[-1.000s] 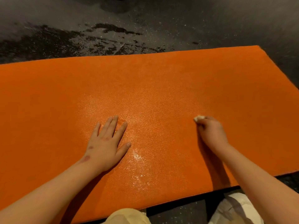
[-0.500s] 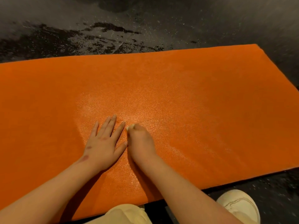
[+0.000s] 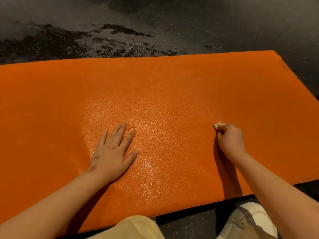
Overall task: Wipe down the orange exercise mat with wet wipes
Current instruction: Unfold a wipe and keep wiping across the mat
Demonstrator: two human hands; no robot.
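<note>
The orange exercise mat [image 3: 172,87] lies flat across the dark floor and fills most of the view. My left hand [image 3: 113,152] rests palm down on it, fingers spread, left of centre. My right hand [image 3: 230,139] is closed in a fist pressed on the mat's right part, gripping a small white wet wipe [image 3: 218,125]; only a corner of the wipe shows past the knuckles. A glistening damp patch spreads over the mat between and below the two hands.
Dark speckled floor [image 3: 155,18] lies beyond the mat, with a wet-looking smeared patch [image 3: 103,42] near the far edge. My knee in beige trousers [image 3: 134,228] and a white shoe [image 3: 253,221] sit at the mat's near edge.
My right hand with the wipe swept left until it was next to my left hand, then back right to about where it began. My left hand stayed in place.
</note>
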